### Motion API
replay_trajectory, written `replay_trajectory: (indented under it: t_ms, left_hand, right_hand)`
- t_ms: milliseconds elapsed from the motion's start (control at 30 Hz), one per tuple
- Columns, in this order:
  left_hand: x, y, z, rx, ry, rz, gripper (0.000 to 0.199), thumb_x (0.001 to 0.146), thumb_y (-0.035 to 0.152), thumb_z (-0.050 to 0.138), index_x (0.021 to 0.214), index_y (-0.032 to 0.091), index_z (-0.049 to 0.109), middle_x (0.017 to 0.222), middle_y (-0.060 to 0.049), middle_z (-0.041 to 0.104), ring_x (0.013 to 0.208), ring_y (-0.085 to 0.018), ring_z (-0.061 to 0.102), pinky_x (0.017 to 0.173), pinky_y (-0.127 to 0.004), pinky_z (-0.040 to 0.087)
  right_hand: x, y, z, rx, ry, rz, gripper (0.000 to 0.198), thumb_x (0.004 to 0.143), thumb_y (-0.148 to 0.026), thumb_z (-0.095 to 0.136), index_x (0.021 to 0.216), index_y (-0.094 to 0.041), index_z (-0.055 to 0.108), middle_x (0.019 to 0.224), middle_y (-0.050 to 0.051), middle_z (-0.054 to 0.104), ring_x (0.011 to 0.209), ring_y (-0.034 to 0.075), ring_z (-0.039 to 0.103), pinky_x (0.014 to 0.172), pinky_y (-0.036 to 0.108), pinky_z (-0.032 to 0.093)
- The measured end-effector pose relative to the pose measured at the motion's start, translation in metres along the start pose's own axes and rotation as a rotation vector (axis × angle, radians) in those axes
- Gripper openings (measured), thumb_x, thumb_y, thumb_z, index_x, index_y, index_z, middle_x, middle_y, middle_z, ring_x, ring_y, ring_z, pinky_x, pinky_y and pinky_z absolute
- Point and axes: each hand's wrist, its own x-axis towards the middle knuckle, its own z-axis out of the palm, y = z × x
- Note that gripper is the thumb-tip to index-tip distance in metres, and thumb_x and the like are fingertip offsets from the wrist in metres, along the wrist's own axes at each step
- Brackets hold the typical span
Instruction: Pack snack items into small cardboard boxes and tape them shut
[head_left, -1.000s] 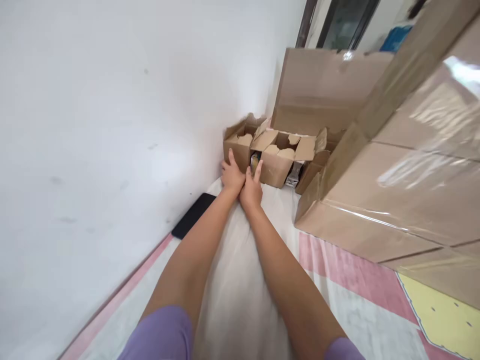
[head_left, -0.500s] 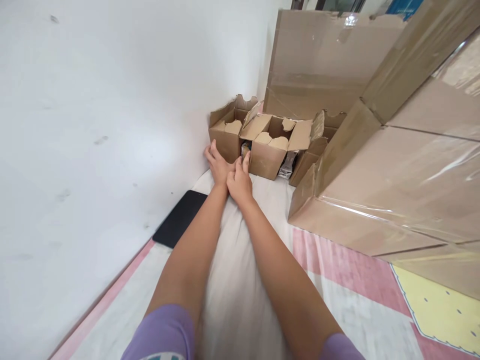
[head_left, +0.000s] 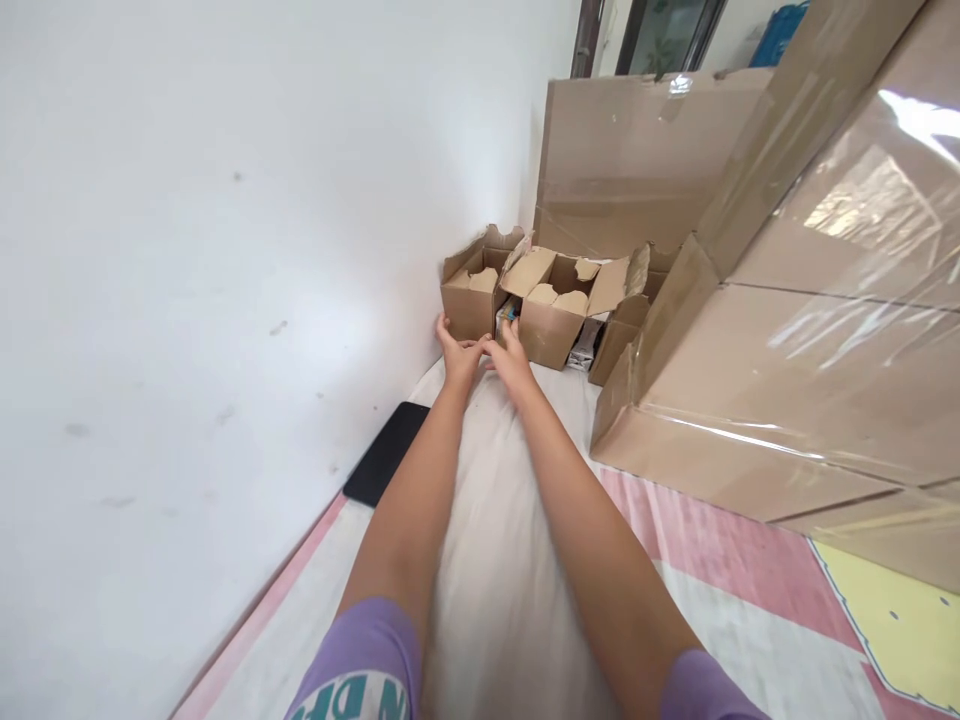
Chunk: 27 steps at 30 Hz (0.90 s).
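A small open-topped cardboard box [head_left: 469, 312] stands against the wall, its torn flaps folded inward. My left hand [head_left: 459, 358] rests at its lower front, with fingers spread across the face and one at the left corner. Close beside it, my right hand [head_left: 514, 368] has its fingers stretched toward the narrow gap between this box and the middle cardboard box [head_left: 551, 332]. In that gap sits a small colourful packet [head_left: 505, 314], partly hidden by the right fingers. Both thumbs nearly meet between the boxes; whether they touch I cannot tell.
A third small box [head_left: 619, 330] stands to the right, with a silvery packet [head_left: 585, 345] in the gap before it. Large taped cartons [head_left: 810, 390] line the right side. A black tablet-like slab [head_left: 386, 455] lies by the white wall [head_left: 225, 250].
My view has shifted, so the boxes sit lower and further right. My hands have drawn apart from their overlap, and the left fingers have lowered along the box front.
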Motion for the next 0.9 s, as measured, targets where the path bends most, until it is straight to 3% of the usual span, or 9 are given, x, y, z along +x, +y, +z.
replay_trajectory:
  t_ms: [67, 167, 267, 367, 433, 500, 600, 733, 900]
  left_hand:
    - [-0.001, 0.001, 0.000, 0.004, -0.014, -0.041, 0.103, 0.082, 0.020, 0.077, 0.159, 0.027, 0.008, 0.161, -0.024, 0.027, 0.086, -0.010, 0.068, 0.084, -0.028, 0.059]
    - [-0.006, 0.005, -0.003, 0.088, 0.024, 0.036, 0.101, 0.081, 0.023, 0.079, 0.158, 0.024, 0.013, 0.157, -0.023, 0.032, 0.099, -0.015, 0.068, 0.090, -0.029, 0.058]
    - [-0.006, 0.015, -0.009, 0.225, 0.036, 0.209, 0.098, 0.083, 0.026, 0.077, 0.159, 0.027, 0.014, 0.161, -0.021, 0.030, 0.122, -0.022, 0.061, 0.097, -0.034, 0.056]
    - [0.007, 0.030, -0.016, 0.335, -0.089, 0.416, 0.089, 0.086, 0.028, 0.073, 0.158, 0.029, 0.020, 0.167, -0.017, 0.024, 0.147, -0.028, 0.041, 0.106, -0.039, 0.050]
    - [0.017, 0.041, -0.018, 0.387, -0.186, 0.489, 0.077, 0.087, 0.026, 0.071, 0.154, 0.028, 0.032, 0.167, -0.014, 0.026, 0.153, -0.028, 0.032, 0.114, -0.041, 0.043]
    - [0.023, 0.049, -0.019, 0.432, -0.228, 0.493, 0.063, 0.087, 0.023, 0.068, 0.144, 0.025, 0.044, 0.162, -0.013, 0.036, 0.150, -0.028, 0.037, 0.118, -0.043, 0.038]
    - [0.021, 0.054, -0.019, 0.493, -0.183, 0.450, 0.041, 0.090, 0.025, 0.063, 0.129, 0.022, 0.052, 0.143, -0.013, 0.052, 0.136, -0.028, 0.047, 0.114, -0.043, 0.039]
    - [0.008, 0.057, -0.023, 0.577, -0.097, 0.403, 0.023, 0.095, 0.034, 0.057, 0.115, 0.021, 0.056, 0.124, -0.013, 0.060, 0.121, -0.031, 0.051, 0.106, -0.044, 0.042]
    - [0.004, 0.081, -0.039, 0.596, -0.087, 0.450, 0.021, 0.094, 0.037, 0.061, 0.108, 0.021, 0.057, 0.123, -0.014, 0.057, 0.119, -0.033, 0.049, 0.108, -0.046, 0.039]
  right_hand:
    - [0.005, -0.006, -0.008, 0.074, -0.044, 0.074, 0.088, 0.084, -0.044, 0.059, 0.164, -0.028, 0.027, 0.174, 0.003, -0.006, 0.128, 0.033, 0.062, 0.089, 0.044, 0.064]
    - [0.006, -0.009, -0.019, 0.082, -0.059, 0.095, 0.082, 0.083, -0.049, 0.059, 0.161, -0.036, 0.035, 0.174, 0.000, 0.005, 0.113, 0.029, 0.069, 0.078, 0.042, 0.065]
    - [0.004, -0.005, -0.024, 0.076, -0.048, 0.082, 0.074, 0.081, -0.051, 0.062, 0.153, -0.041, 0.048, 0.173, -0.004, 0.015, 0.130, 0.030, 0.059, 0.087, 0.043, 0.063]
    - [0.004, 0.002, -0.022, 0.104, -0.025, 0.051, 0.071, 0.078, -0.054, 0.065, 0.147, -0.039, 0.054, 0.172, -0.003, 0.018, 0.147, 0.030, 0.041, 0.101, 0.043, 0.056]
    - [0.006, 0.006, -0.019, 0.154, -0.018, 0.045, 0.073, 0.083, -0.064, 0.056, 0.150, -0.036, 0.049, 0.170, 0.002, 0.025, 0.147, 0.029, 0.041, 0.103, 0.045, 0.054]
    - [0.008, 0.009, -0.018, 0.218, -0.021, 0.043, 0.075, 0.090, -0.075, 0.035, 0.152, -0.032, 0.043, 0.166, 0.007, 0.035, 0.143, 0.027, 0.046, 0.101, 0.047, 0.054]
    - [0.009, 0.009, -0.019, 0.292, -0.041, 0.028, 0.080, 0.093, -0.078, 0.011, 0.147, -0.030, 0.045, 0.160, 0.009, 0.046, 0.139, 0.024, 0.051, 0.101, 0.046, 0.053]
    - [0.005, -0.001, -0.022, 0.395, -0.048, 0.000, 0.085, 0.090, -0.085, 0.011, 0.130, -0.028, 0.059, 0.150, 0.009, 0.057, 0.135, 0.025, 0.055, 0.104, 0.046, 0.051]
    - [-0.001, -0.031, -0.026, 0.504, -0.113, -0.098, 0.089, 0.093, -0.082, 0.011, 0.110, -0.020, 0.071, 0.130, 0.013, 0.067, 0.128, 0.029, 0.058, 0.101, 0.044, 0.052]
